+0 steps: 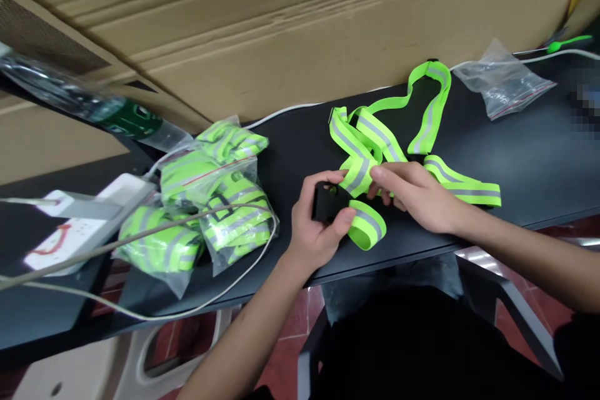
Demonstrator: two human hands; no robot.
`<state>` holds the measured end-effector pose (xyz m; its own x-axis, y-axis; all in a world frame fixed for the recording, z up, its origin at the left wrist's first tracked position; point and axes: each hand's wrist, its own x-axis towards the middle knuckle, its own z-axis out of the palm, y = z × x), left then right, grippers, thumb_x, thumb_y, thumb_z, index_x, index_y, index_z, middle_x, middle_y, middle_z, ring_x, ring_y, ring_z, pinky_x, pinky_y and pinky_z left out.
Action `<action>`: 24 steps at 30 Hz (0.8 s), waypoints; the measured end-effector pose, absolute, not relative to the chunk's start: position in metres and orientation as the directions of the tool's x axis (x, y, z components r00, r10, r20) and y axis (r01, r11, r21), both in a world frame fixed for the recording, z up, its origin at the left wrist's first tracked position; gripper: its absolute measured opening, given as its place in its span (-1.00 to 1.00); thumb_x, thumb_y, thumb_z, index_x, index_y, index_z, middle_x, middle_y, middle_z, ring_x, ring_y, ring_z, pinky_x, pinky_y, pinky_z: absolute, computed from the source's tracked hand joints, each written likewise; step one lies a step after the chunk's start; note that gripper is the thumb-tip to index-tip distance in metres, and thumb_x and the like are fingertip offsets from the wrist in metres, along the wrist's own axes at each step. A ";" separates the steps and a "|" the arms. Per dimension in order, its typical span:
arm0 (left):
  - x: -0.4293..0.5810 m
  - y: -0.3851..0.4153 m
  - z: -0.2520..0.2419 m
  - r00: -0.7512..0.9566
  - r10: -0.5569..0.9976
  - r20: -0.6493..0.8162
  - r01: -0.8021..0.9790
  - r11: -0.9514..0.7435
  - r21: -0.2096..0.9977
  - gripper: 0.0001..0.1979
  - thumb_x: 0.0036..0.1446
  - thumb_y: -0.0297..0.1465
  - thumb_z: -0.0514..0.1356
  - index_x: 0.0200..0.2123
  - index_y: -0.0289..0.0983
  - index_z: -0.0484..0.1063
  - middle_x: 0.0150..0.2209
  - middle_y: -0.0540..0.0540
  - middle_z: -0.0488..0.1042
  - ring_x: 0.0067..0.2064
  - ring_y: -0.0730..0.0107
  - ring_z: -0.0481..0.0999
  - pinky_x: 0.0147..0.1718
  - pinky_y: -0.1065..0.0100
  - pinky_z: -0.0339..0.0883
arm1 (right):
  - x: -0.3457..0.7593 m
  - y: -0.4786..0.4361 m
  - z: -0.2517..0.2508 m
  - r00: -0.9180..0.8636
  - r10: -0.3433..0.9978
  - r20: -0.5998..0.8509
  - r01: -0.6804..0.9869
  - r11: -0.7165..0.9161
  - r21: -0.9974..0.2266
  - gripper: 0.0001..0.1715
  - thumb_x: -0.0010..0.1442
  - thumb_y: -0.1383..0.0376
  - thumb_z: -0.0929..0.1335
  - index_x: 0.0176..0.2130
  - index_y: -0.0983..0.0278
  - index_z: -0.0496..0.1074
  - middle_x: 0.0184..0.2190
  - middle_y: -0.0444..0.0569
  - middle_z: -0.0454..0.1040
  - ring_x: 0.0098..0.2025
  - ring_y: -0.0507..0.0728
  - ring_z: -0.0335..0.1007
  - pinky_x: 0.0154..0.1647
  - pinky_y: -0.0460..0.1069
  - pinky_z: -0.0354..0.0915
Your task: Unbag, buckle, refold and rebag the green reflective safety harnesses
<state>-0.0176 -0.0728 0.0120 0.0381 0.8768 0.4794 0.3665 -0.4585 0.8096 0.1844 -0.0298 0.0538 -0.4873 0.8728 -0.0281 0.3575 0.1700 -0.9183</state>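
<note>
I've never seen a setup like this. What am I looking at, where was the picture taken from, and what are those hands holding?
There is no machine here. This single picture comes from a camera worn on a person's head, looking down at their own bare hands. The left hand holds a black plastic buckle, while the right hand grips a neon-yellow reflective strap beside it. Also on the black table are clear plastic bags of folded neon material, a crumpled clear zip bag and a power strip.
</note>
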 end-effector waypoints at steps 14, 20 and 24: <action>-0.014 -0.075 0.016 -0.409 0.685 0.602 0.461 -0.414 0.785 -0.70 0.26 -0.10 0.05 -0.23 -0.18 0.41 -0.19 -0.10 0.40 -0.11 0.16 0.43 -0.07 0.12 0.35 | 0.140 0.004 0.021 -0.438 0.898 -0.046 -0.147 -0.123 -0.981 -0.61 0.21 0.01 0.42 -0.41 0.24 0.36 -0.45 -0.12 0.44 -0.37 0.06 0.47 -0.44 -0.06 0.39; -0.009 -0.085 0.009 -0.608 0.739 0.290 0.101 -0.290 0.952 -0.75 0.31 -0.24 0.01 -0.19 -0.17 0.46 -0.34 -0.01 0.34 -0.30 0.36 0.41 -0.29 0.33 0.36 | 0.155 -0.011 0.021 -0.669 0.712 0.212 0.032 0.313 -0.949 -0.85 0.32 0.20 0.33 -0.21 0.23 0.41 -0.18 -0.03 0.49 -0.11 0.12 0.42 0.00 0.11 0.36; -0.006 -0.090 0.006 -0.504 0.849 0.162 -0.045 -0.213 0.976 -0.75 0.31 -0.25 0.05 -0.05 -0.12 0.46 -0.24 -0.01 0.46 -0.28 0.34 0.54 -0.29 0.30 0.45 | 0.155 -0.017 0.018 -0.639 0.749 0.176 0.089 0.299 -0.950 -0.67 0.23 0.16 0.41 -0.08 0.21 0.28 -0.10 0.02 0.42 -0.15 0.13 0.41 -0.21 0.06 0.38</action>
